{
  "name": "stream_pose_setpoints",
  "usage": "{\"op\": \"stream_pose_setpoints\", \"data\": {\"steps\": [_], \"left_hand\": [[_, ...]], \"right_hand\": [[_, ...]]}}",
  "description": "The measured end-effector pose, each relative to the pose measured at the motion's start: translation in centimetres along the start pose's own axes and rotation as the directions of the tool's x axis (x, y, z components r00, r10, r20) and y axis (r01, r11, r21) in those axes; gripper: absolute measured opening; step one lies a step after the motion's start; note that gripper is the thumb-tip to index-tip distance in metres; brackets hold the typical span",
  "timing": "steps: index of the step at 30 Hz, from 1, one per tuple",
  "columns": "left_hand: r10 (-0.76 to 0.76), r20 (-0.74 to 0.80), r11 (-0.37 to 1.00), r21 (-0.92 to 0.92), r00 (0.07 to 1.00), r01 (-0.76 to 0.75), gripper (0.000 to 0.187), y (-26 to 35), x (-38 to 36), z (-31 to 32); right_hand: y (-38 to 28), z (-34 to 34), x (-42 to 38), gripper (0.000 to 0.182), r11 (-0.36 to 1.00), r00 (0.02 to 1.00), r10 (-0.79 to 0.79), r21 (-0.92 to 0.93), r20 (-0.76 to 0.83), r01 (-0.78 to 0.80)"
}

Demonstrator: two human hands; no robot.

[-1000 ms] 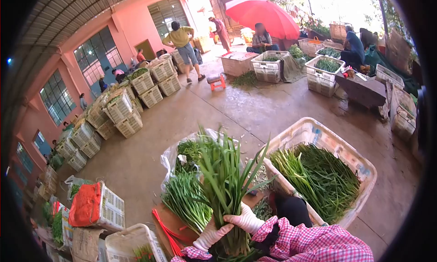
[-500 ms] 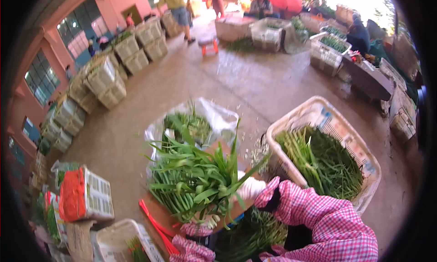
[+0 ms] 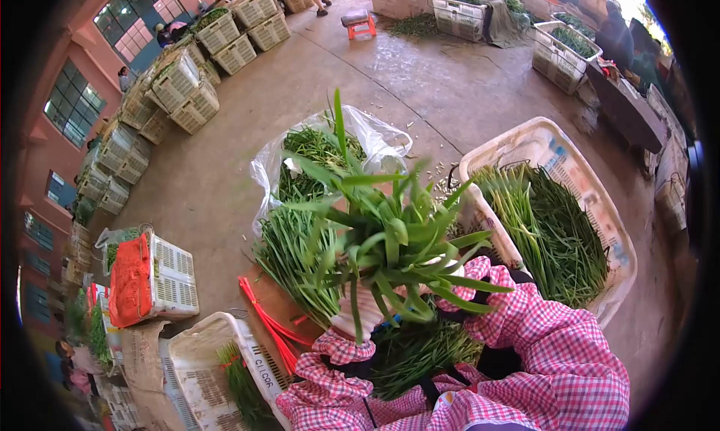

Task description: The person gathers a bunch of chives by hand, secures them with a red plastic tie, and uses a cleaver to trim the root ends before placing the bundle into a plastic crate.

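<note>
Leafy bunch in hand, a worker in pink-checked sleeves sits over a low brown desk on a broad concrete floor, its surface shining in patches and littered with small pale scraps beside the desk. Pink walls with paned windows line the left of the hall, where stacked crates run in a long row. A small stool with orange-red legs stands farther back, near more crates of greens; other people are partly visible at the edges.

The bunch is raised above the desk, in front of a pile of slender green stalks. Its long, flat, bright green blades splay in all directions, several curling over, one standing nearly upright, some tips blurred. The left hand, in a pale covering, is closed around its lower part; the right hand is at its other side, mostly hidden by leaves, its grip impossible to tell.

Red strips lie at the desk's left. Beyond is a clear plastic bag of greens; at right, a large crate holds more.
</note>
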State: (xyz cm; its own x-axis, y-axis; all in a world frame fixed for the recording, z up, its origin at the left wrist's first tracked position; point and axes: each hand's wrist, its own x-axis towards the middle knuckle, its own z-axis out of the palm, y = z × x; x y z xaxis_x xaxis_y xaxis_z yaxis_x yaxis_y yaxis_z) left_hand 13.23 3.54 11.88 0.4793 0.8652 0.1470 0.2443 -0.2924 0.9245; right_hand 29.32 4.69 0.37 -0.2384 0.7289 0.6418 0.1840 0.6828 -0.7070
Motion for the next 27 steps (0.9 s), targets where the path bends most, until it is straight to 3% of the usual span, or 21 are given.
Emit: {"op": "stream_pose_setpoints", "data": {"steps": [1, 2, 3, 4, 5, 6, 7, 8, 10, 12, 14, 15, 16, 18, 19, 20, 22, 23, 24, 26, 27], "left_hand": [[0.014, 0.157, 0.954, 0.292, 0.988, -0.060, 0.051, 3.6, 0.4, -1.0], [-0.021, 0.312, 0.824, 0.543, 0.950, -0.160, 0.047, 5.6, 0.1, -1.6], [0.274, 0.248, 0.700, 0.611, 0.929, -0.370, 0.043, 5.1, -0.8, -1.5], [0.242, 0.219, 0.682, 0.654, 0.945, -0.326, 0.044, 6.1, -1.4, -1.4], [0.315, 0.195, 0.612, 0.707, 0.929, -0.355, 0.048, 7.4, -2.0, -1.7], [0.390, 0.178, 0.534, 0.756, 0.904, -0.379, 0.052, 8.5, -2.6, -2.1], [0.394, 0.163, 0.564, 0.734, 0.904, -0.378, 0.055, 9.4, -3.7, -2.5], [0.398, 0.150, 0.593, 0.711, 0.905, -0.378, 0.058, 10.0, -4.7, -2.9], [0.316, 0.076, 0.811, 0.496, 0.946, -0.311, 0.055, 10.3, -7.2, -4.4], [0.118, -0.115, 0.993, 0.028, 0.986, -0.115, 0.058, 10.3, -9.6, -5.3], [0.115, -0.084, 0.988, -0.098, 0.990, -0.123, 0.053, 10.4, -11.9, -6.6], [0.116, -0.011, 0.992, -0.055, 0.993, -0.117, 0.053, 10.1, -12.6, -7.6], [0.101, -0.012, 0.994, -0.042, 0.995, -0.102, 0.053, 9.8, -13.7, -8.1], [0.029, 0.180, 0.877, -0.476, 0.983, 0.061, 0.066, 8.9, -16.1, -9.1], [-0.179, 0.124, 0.889, -0.404, 0.976, 0.214, 0.066, 7.7, -17.0, -10.3], [-0.190, 0.125, 0.890, -0.398, 0.974, 0.225, 0.066, 6.9, -17.7, -10.1], [-0.172, -0.183, 0.930, -0.355, 0.968, 0.098, 0.063, 5.3, -19.5, -9.5], [-0.036, -0.196, 0.978, -0.210, 0.980, -0.006, 0.059, 4.8, -20.2, -10.1], [-0.043, -0.199, 0.979, -0.204, 0.979, 0.002, 0.059, 4.1, -21.3, -9.7], [-0.179, -0.467, 0.895, -0.444, 0.866, -0.055, 0.053, 5.8, -22.8, -6.2], [-0.321, -0.554, 0.836, -0.546, 0.768, -0.045, 0.046, 4.8, -24.2, -6.4]], "right_hand": [[-4.7, -1.0, 1.7, 0.051, 0.955, 0.963, 0.263, 0.159, -0.054, -0.252], [-9.8, -2.3, 3.2, 0.052, 0.821, 0.856, 0.514, 0.325, -0.063, -0.469], [-16.8, -4.7, 5.9, 0.052, 0.678, 0.801, 0.598, 0.521, 0.020, -0.519], [-11.9, -3.4, 3.4, 0.047, 0.930, 0.974, 0.210, 0.324, -0.084, -0.172], [-17.4, -3.7, 6.4, 0.044, 0.804, 0.839, 0.501, 0.472, -0.210, -0.362], [-16.2, -3.9, 6.4, 0.044, 0.779, 0.847, 0.496, 0.529, -0.190, -0.337], [-17.5, -4.0, 7.2, 0.043, 0.661, 0.809, 0.563, 0.680, -0.170, -0.317], [-17.8, -4.2, 7.2, 0.043, 0.618, 0.832, 0.538, 0.735, -0.137, -0.278], [-17.7, -3.9, 6.5, 0.050, 0.474, 0.879, 0.477, 0.845, -0.009, -0.249], [-18.6, -3.2, 5.8, 0.051, 0.448, 0.904, 0.426, 0.862, 0.026, -0.236], [-19.3, -1.7, 5.2, 0.051, 0.270, 0.869, 0.379, 0.861, 0.317, -0.431], [-19.8, -1.2, 5.3, 0.051, 0.388, 0.864, 0.353, 0.785, 0.358, -0.484], [-17.2, 1.1, 5.0, 0.049, 0.479, 0.872, 0.230, 0.730, 0.432, -0.488], [-19.6, 2.4, 5.9, 0.048, 0.686, 0.667, 0.355, 0.302, 0.655, -0.662], [-24.1, 2.1, 6.1, 0.051, 0.665, 0.653, 0.395, 0.290, 0.646, -0.689], [-23.2, 4.4, 6.2, 0.050, 0.800, 0.659, 0.376, 0.131, 0.652, -0.586], [-22.1, 8.9, 5.9, 0.050, 0.848, 0.689, 0.292, 0.153, 0.663, -0.507], [-22.5, 10.0, 5.5, 0.047, 0.880, 0.700, 0.275, 0.120, 0.659, -0.459], [-22.8, 10.9, 4.8, 0.047, 0.878, 0.700, 0.268, 0.130, 0.662, -0.460], [-25.1, 11.4, 3.9, 0.044, 0.876, 0.712, 0.260, 0.151, 0.652, -0.458], [-26.0, 11.4, 3.9, 0.048, 0.918, 0.668, 0.307, -0.026, 0.677, -0.395]]}}
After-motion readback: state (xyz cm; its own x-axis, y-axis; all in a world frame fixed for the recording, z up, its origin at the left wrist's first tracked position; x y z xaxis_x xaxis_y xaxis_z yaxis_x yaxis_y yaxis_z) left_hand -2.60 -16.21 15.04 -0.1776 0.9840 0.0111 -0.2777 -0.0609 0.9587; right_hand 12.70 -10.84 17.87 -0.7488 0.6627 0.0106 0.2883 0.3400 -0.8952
